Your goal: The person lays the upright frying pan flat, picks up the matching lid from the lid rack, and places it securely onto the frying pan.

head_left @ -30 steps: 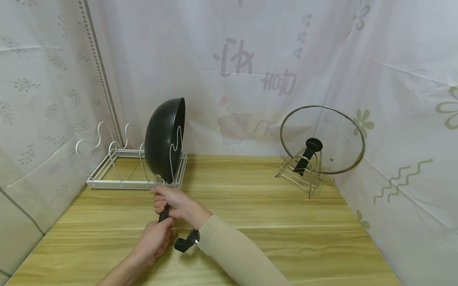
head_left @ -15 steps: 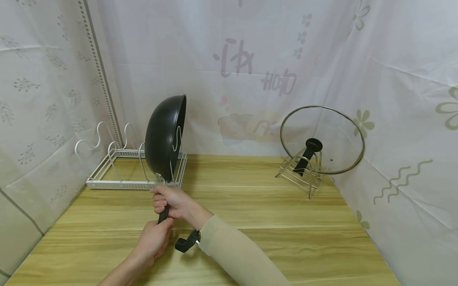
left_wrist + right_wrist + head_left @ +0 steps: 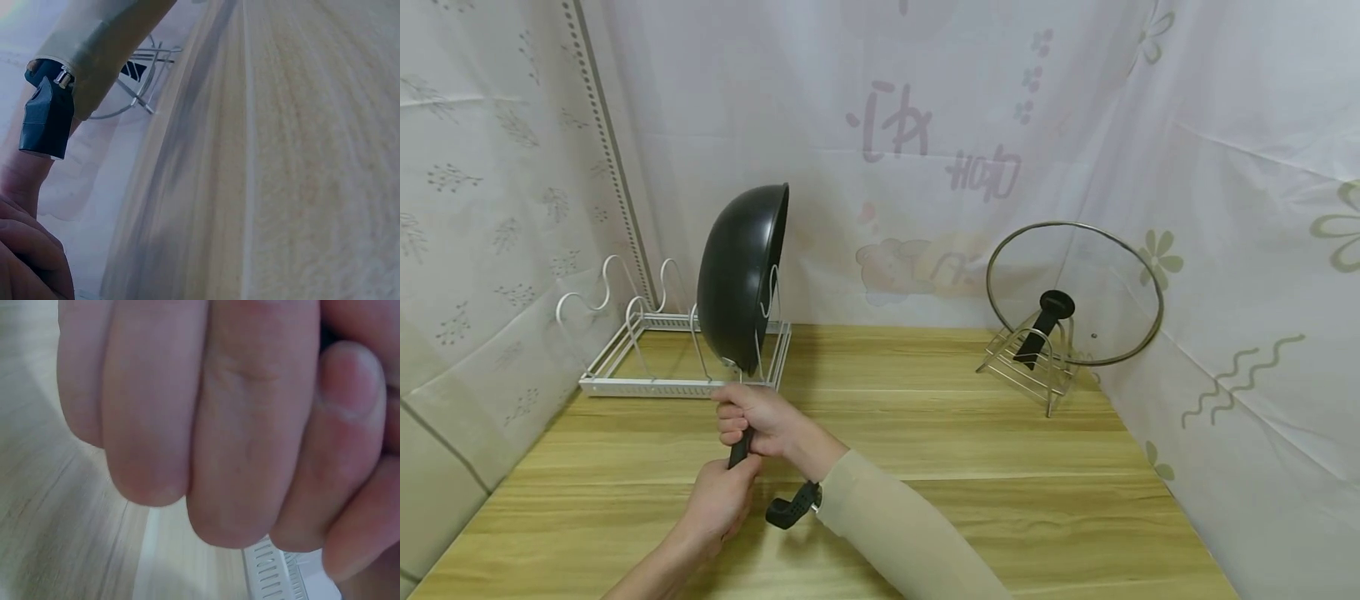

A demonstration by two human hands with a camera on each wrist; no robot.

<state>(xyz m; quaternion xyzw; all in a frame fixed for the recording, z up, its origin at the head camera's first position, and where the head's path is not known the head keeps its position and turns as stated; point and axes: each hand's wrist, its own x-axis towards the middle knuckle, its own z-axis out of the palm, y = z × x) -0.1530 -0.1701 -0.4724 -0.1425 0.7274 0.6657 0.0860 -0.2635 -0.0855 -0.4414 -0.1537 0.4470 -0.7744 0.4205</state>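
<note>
A black wok (image 3: 737, 283) stands on its side at the right end of the white wire pan rack (image 3: 647, 387), its hollow turned to the right. One white wire loop shows in front of its rim. Its black handle (image 3: 740, 448) points down toward me. My right hand (image 3: 763, 421) grips the handle near the pan, with curled fingers (image 3: 240, 456) filling the right wrist view. Lower down, my left hand (image 3: 718, 500) holds the handle's end; that end is hidden inside it. Whether the wok touches the rack's base cannot be made out.
A glass lid (image 3: 1105, 283) with a black knob leans in a small wire stand (image 3: 1037, 375) at the back right. Printed curtains (image 3: 910, 192) hang behind and along both sides of the wooden table (image 3: 970, 517). A black strap mount (image 3: 792, 507) hangs at my right wrist.
The wok has risen a little and shifted slightly left, tilting somewhat on the rack. Both hands keep their hold on the handle and have moved only slightly.
</note>
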